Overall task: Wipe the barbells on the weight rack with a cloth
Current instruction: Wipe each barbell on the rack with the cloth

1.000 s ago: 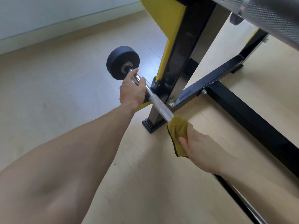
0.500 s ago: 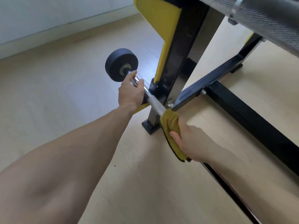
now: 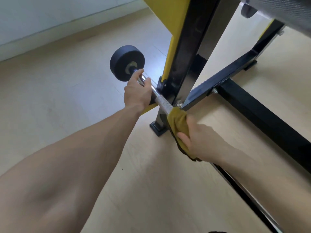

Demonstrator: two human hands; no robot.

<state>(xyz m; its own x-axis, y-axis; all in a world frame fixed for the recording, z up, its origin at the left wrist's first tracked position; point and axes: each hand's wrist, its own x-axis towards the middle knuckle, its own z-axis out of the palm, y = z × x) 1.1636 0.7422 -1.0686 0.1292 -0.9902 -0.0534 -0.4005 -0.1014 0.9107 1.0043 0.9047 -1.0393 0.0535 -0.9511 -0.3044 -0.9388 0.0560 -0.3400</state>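
A low barbell [image 3: 164, 103] with a chrome knurled bar and a black round end weight [image 3: 125, 62] lies across the foot of the black and yellow weight rack [image 3: 188, 47]. My left hand [image 3: 137, 91] grips the bar just inside the end weight. My right hand [image 3: 200, 140] holds a mustard-yellow cloth [image 3: 178, 122] wrapped round the bar right beside the rack's upright. The bar's stretch under the cloth and behind my right arm is hidden.
Another knurled bar [image 3: 286, 15] crosses the top right, close to the camera. Black base beams [image 3: 262, 118] of the rack run along the pale wooden floor [image 3: 67, 101] to the right. A white wall with a skirting board [image 3: 58, 26] stands at the far left.
My right hand has slid the cloth up the bar toward the rack's upright and my left hand, covering more of the knurled part. My left hand keeps its grip.
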